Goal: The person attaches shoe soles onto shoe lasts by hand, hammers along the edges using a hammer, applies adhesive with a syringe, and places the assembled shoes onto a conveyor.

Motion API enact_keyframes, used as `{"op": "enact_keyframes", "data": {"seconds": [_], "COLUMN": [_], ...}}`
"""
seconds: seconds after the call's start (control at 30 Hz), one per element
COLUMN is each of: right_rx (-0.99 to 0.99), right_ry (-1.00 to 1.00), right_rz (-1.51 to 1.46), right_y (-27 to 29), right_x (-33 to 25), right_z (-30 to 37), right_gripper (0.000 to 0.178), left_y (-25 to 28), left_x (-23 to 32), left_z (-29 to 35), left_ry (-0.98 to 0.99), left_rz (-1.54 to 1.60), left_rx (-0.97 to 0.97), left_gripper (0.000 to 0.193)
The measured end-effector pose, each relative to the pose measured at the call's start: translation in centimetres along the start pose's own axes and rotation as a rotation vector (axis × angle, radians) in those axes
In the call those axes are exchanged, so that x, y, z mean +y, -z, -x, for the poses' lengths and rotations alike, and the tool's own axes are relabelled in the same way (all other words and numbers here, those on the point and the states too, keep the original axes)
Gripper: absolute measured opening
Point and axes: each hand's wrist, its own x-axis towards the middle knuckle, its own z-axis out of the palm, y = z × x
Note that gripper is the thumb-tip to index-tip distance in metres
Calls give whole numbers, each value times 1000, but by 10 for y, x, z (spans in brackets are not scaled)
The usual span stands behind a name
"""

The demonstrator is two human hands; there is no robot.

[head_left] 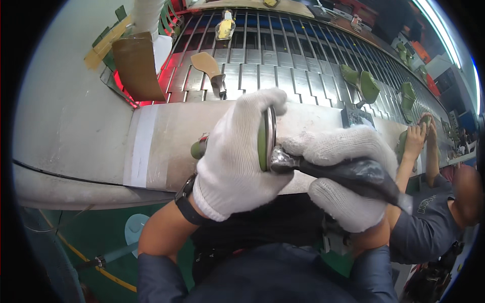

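My left hand [240, 151], in a white knit glove, is closed round a green shoe part [262, 146] with a shiny metal edge. A green rounded end [196, 150] shows beside the glove's left side; I cannot tell whether it is the same piece. In my gloved right hand [348, 171] is a black tapered object [348, 177] with a shiny, silvery rounded end [282, 159]. That end is against or very near the green part. The fingers hide much of both things, and the black object's exact kind cannot be made out.
Beyond my hands runs a slatted metal conveyor [275, 76] bearing a tan heeled shoe piece [207, 68], a yellow item in clear wrapping [225, 25] and green shoes [366, 86]. A brown board [136, 65] hangs at left. At right, a co-worker's hands [422, 134] hold a green piece.
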Motion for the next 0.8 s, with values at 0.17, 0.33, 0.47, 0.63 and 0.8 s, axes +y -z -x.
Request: {"op": "enact_keyframes", "data": {"seconds": [0.17,0.33,0.47,0.63,0.8], "right_rx": [8,36,-343,-170,140], "right_ry": [-171,-390,-167,-220,-666], "right_rz": [-436,-502,-474,-430,-568], "right_y": [3,4,9,-55,-117], "right_x": [5,5,-6,22,62], "right_z": [-19,-14,-19,48,112], "right_gripper": [37,37,41,31,32], "left_y": [3,3,18,-14,-20], "left_x": [6,12,26,-35,-68], "left_z": [11,31,61,138,168], "left_ry": [53,-51,-5,-236,-168], "left_rz": [71,66,-72,-553,-705], "left_rx": [-42,8,-74,221,132], "left_gripper": [73,74,58,57,59]}}
